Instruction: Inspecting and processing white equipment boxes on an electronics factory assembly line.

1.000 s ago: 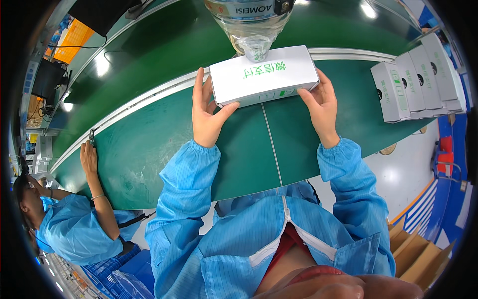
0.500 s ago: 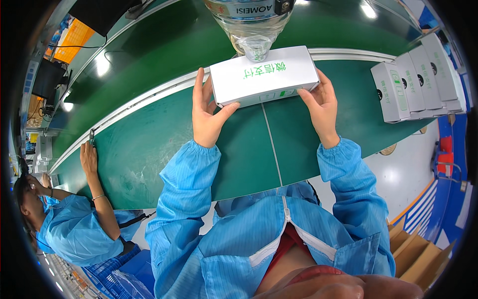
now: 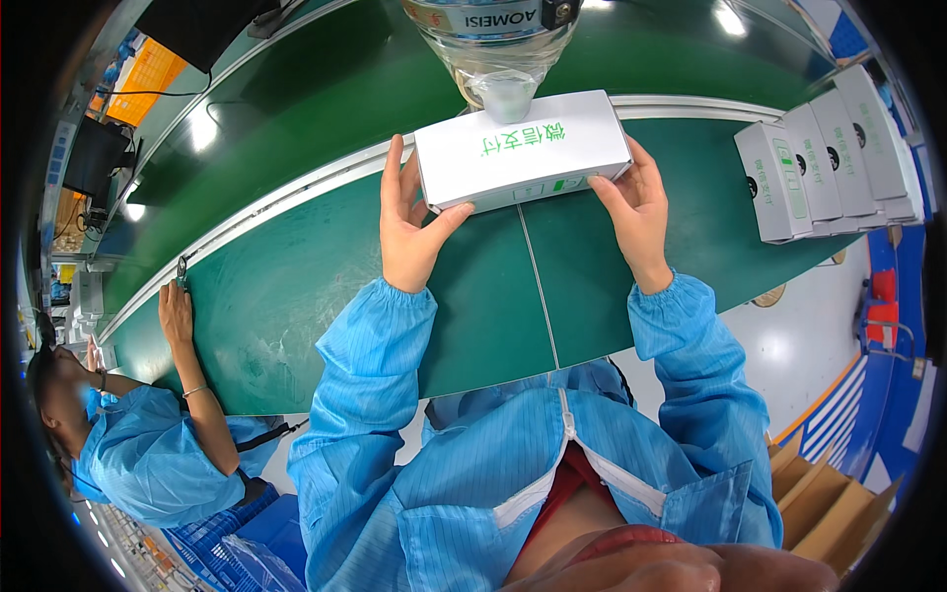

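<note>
A long white carton with green printing is held between my two hands above the green bench. My left hand grips its left end, thumb on the near lower edge and fingers up along the side. At the right end my right hand holds it the same way, thumb at the near corner. Just beyond the carton stands a rounded device wrapped in clear plastic; its narrow tip overlaps the carton's far edge in view, and I cannot tell whether they touch.
Several similar white cartons stand in a row at the bench's right end. A pale rail runs along the far side of the green bench top. To the left, a co-worker in a blue smock rests an arm on the bench. Brown cardboard lies lower right.
My hands and the carton keep their place. The green marking that showed on the device's tip is gone, leaving it pale. The co-worker's far hand has shifted slightly.
</note>
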Available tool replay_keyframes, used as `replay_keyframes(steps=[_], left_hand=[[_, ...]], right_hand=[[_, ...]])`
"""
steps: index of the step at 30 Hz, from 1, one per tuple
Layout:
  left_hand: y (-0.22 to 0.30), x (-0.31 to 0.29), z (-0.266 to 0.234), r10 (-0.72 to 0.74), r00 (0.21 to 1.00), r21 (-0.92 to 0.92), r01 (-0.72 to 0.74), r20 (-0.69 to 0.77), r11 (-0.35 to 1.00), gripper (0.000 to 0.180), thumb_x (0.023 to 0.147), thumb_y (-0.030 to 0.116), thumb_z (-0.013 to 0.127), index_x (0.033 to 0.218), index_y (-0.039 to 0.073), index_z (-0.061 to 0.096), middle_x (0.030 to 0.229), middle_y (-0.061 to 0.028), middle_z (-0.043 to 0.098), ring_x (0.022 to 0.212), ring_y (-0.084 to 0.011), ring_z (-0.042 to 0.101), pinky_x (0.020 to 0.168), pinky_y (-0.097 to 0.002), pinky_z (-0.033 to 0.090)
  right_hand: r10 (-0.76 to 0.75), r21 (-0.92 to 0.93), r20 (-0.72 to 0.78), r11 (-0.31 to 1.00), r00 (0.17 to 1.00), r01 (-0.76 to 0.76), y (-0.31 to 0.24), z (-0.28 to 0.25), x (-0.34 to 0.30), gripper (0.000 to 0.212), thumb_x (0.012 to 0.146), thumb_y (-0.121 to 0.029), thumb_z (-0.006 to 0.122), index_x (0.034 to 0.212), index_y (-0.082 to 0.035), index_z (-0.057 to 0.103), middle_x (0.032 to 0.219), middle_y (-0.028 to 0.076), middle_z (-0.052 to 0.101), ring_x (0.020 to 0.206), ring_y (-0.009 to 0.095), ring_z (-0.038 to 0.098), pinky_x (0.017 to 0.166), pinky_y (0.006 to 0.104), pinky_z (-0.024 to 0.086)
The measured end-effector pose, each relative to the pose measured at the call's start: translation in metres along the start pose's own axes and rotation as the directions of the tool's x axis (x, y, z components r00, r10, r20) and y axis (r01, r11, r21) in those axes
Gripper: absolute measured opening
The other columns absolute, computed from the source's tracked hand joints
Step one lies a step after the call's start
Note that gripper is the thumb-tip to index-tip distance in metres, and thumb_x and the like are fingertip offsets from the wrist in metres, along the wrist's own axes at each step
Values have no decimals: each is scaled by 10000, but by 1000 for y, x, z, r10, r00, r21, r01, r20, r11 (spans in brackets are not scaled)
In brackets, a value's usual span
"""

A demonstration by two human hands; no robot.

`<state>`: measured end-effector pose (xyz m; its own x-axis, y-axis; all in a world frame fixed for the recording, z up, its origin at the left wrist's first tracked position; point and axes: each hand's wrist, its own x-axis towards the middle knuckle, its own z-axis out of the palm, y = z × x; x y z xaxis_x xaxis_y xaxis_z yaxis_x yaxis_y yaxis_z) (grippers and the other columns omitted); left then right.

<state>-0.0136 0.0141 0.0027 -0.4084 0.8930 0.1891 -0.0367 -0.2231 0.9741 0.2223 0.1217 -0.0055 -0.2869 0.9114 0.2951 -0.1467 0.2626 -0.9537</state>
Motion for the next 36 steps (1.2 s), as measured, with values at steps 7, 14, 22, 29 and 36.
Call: replay_keyframes(steps=[7,14,22,29,36], left_hand=[[0,0,0,1,1000,1,-1,0,1000,1004,724,-81,683,1544,120,139,1453,-202,396,1291,-290,470,1018,-385,458],[0,-1,0,1,1000,-1,-1,11,1000,1030,714,-42,720,1543,107,128,1465,-204,380,1303,-294,456,1048,-398,423],[2,-2,-20,36,992,294,-70,120,953,1084,628,122,861,1508,58,232,1412,-153,423,1262,-257,474,1060,-395,378],[38,-69,-91,43,990,491,29,-135,870,980,644,163,852,1464,27,333,1430,-134,423,1285,-259,439,1096,-364,324],[72,-145,-198,389,657,647,200,-645,735,646,847,18,668,1425,12,380,1486,-144,359,1343,-268,386,1100,-431,326]], right_hand=[[2,-5,-4,1000,1000,-2,0,0,0,612,851,-15,695,1389,36,408,1374,165,488,1256,233,501,1004,334,431],[8,-2,-2,1000,1000,-8,-1,-1,-2,613,848,-6,694,1388,37,407,1365,166,496,1254,233,503,998,335,435],[97,-44,119,995,988,-92,-5,-9,-2,463,946,-137,602,1374,-26,466,1342,154,548,1234,219,521,1022,339,409],[-439,-781,170,486,883,392,-31,-93,5,449,876,-113,678,1304,-52,558,1384,151,522,1281,334,486,1049,395,396],[-212,-997,76,-26,974,72,-61,-292,-16,503,888,-212,673,1324,-10,522,1372,226,506,1275,413,467,1038,459,389]])
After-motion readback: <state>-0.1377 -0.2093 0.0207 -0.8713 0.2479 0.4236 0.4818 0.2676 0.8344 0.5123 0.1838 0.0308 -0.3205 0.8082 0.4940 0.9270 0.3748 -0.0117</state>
